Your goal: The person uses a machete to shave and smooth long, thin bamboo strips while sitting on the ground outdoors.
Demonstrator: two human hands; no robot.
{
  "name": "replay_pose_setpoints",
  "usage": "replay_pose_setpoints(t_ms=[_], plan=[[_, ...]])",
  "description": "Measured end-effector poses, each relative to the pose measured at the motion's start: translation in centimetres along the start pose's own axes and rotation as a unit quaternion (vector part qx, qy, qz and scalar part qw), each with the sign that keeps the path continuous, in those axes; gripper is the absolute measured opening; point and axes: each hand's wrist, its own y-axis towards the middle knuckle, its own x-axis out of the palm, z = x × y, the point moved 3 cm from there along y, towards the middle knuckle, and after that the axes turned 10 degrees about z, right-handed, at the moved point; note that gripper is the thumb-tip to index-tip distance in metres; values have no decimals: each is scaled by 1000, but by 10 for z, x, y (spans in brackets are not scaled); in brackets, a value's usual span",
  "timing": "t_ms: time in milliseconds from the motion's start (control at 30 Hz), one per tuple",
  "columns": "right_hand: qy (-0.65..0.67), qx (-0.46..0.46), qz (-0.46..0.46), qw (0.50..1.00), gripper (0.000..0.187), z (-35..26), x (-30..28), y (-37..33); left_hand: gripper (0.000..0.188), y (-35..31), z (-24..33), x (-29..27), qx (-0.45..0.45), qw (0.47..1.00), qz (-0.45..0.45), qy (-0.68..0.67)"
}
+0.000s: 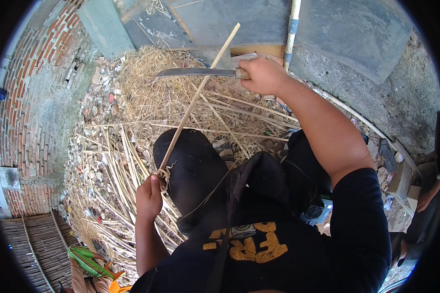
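My left hand (149, 195) is closed around the lower end of a long, pale bamboo strip (187, 113), beside my left knee. The strip slants up and away to the right, past the knee. In my right hand (264, 75) is the wooden handle of a machete (195, 72), held out ahead with its long dark blade pointing left. The blade crosses the strip near its far end; whether it bites into the wood I cannot tell. Thin curled shavings hang by my left hand.
Several bamboo strips (120, 180) lie on the rubble at left, more ahead. A heap of shavings (151, 80) sits before grey panels (230, 24). A white pipe (292, 29) stands there. A brick wall (29, 97) rises left; another person's hand (429, 195) shows far right.
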Motion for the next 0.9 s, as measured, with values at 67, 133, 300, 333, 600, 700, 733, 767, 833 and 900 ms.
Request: replay_pose_setpoints(t_ms=[67, 133, 300, 333, 600, 700, 733, 767, 833, 900], plan=[[-18, 5, -5, 1000, 30, -5, -6, -1, 49, 0, 3, 0, -5, 1000, 17, 12], [-13, 15, 7, 1000, 30, -11, -10, 0, 48, -4, 1, -1, -14, 1000, 16, 12], [-25, 11, -5, 1000, 32, -12, -11, -3, 48, -6, -2, 3, -16, 999, 14, -34], [-28, 12, -10, 999, 33, -11, -12, -3, 48, -5, 0, 2, -17, 999, 13, -35], [-12, -49, 10, 999, 29, -18, -5, -2, 46, -5, -11, 15, -38, 994, 2, -100], [-7, -75, -15, 997, 28, -33, -5, -5, 47, -7, -4, 21, -30, 997, 36, -54], [-7, -78, -31, 996, 28, -37, -4, -5, 50, -9, -4, 23, -9, 997, 61, -36], [-3, -65, -41, 997, 28, -37, -3, -3, 50, -8, -5, 24, -2, 998, 70, -9], [6, -38, -63, 997, 27, -33, 0, 3, 52, -7, -8, 26, 9, 995, 87, 45], [37, 0, -50, 998, 24, -8, 17, 10, 51, -4, 5, 30, 40, 992, 98, 64]])
